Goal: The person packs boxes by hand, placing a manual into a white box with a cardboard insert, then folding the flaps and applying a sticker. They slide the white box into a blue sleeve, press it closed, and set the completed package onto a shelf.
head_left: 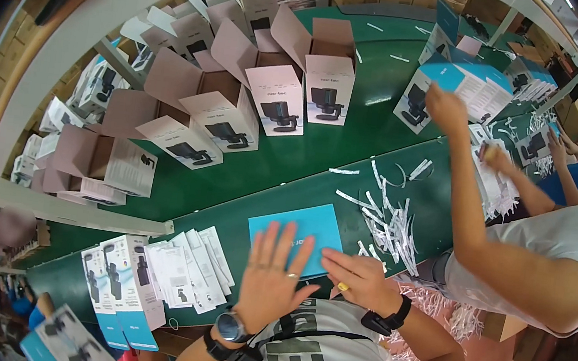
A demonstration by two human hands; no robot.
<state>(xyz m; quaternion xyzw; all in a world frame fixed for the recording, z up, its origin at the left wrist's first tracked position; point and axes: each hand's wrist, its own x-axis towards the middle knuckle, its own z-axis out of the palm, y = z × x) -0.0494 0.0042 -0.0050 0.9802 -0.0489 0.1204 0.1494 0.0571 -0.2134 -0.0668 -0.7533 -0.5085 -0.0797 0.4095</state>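
Note:
A flat-topped bright blue box point(276, 224) sits on the green bench right in front of me. My left hand point(273, 276) is held over its near left part, fingers spread and palm down; whether it touches the surface I cannot tell. At the box's right edge is my right hand point(361, 282), its fingers stretched out to the left, with something yellow on one finger. I see nothing held in either hand. Left of the box lie several white printed leaflets point(191, 269) in an overlapping row.
Several open white cartons point(277, 103) with brown insides stand along the far side. Folded white-and-blue cartons point(119, 282) lie at left. Loose paper strips point(392, 225) are heaped at right. A co-worker's arm point(472, 217) reaches to a blue-topped carton point(413, 105).

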